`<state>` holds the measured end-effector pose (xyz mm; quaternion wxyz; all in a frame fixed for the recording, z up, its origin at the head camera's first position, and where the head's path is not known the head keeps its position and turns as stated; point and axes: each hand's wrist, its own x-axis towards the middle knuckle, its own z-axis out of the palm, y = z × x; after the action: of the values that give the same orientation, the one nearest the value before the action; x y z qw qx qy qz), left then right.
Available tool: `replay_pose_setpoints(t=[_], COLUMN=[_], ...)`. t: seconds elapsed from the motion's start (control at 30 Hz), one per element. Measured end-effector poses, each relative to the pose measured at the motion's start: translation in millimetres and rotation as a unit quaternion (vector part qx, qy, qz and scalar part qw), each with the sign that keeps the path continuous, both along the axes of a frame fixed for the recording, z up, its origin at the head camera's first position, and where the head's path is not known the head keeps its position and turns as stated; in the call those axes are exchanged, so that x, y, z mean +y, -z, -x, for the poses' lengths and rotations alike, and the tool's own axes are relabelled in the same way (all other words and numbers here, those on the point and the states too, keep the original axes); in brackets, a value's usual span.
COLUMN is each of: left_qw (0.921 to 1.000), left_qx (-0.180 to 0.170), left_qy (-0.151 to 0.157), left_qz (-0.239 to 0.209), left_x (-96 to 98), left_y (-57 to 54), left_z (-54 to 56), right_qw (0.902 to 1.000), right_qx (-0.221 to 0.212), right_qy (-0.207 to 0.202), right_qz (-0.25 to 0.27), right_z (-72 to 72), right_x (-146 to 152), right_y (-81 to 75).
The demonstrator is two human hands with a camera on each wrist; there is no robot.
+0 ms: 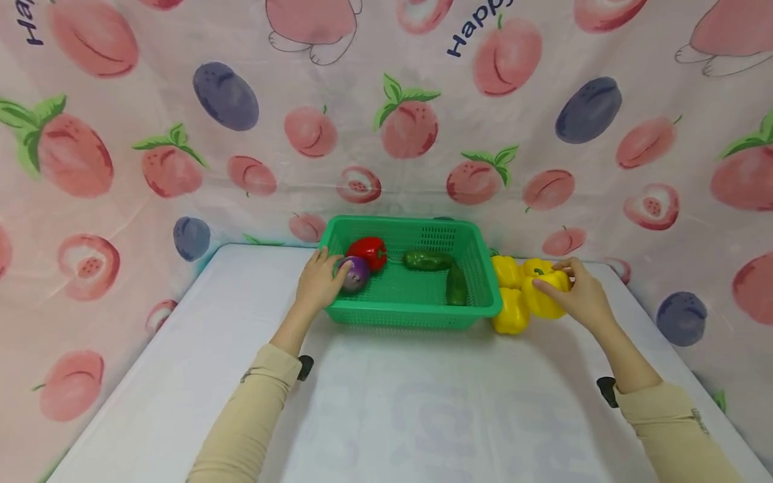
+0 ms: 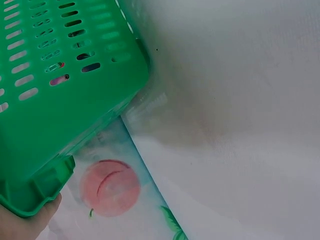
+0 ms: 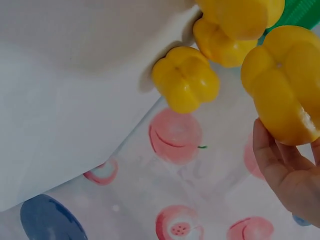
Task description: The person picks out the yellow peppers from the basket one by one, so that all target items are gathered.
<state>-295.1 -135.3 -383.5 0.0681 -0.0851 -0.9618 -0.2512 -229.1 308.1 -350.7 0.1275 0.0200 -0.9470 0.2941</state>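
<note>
At the left end of a green plastic basket (image 1: 410, 309), my left hand (image 1: 320, 280) grips the rim; the left wrist view shows its fingers at the basket's edge (image 2: 47, 187). My right hand (image 1: 582, 295) holds a yellow bell pepper (image 1: 546, 295) to the right of the basket, raised above the table in the right wrist view (image 3: 287, 85). Several other yellow bell peppers (image 1: 511, 312) stand on the table between that hand and the basket. Inside the basket lie a red bell pepper (image 1: 370, 253), a round purple vegetable (image 1: 355, 276) beside my left thumb, and two dark green vegetables (image 1: 427, 260).
A white table (image 1: 423, 396) carries everything. Behind and around it hangs a pink fruit-print cloth (image 1: 362, 87), close to the basket's back side. Dark wrist-worn pieces (image 1: 305, 367) show under both forearms.
</note>
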Motion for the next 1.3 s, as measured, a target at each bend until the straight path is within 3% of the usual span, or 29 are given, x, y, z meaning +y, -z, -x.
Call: replay_pose_setpoints(t=[0.33,0.57,1.3], left_qw=[1.0000,0.9999,0.9999], left_qx=[-0.003,-0.011,0.000], left_qy=[-0.008,-0.005,0.004], left_qz=[0.005,0.001,-0.012], left_x=[-4.0,-3.1,0.5], left_y=[-3.8,2.5,0.2], left_z=[-0.7,-2.1,-0.9], right_qw=[0.9965,0.9927,0.9847], right_qx=[-0.035,-0.091,-0.150], right_qy=[0.051,0.051,0.051], right_qz=[-0.057,-0.060,-0.072], right_z=[10.8,11.6,22.4], right_x=[3,12,23], right_y=[-0.1,12.1,33.4])
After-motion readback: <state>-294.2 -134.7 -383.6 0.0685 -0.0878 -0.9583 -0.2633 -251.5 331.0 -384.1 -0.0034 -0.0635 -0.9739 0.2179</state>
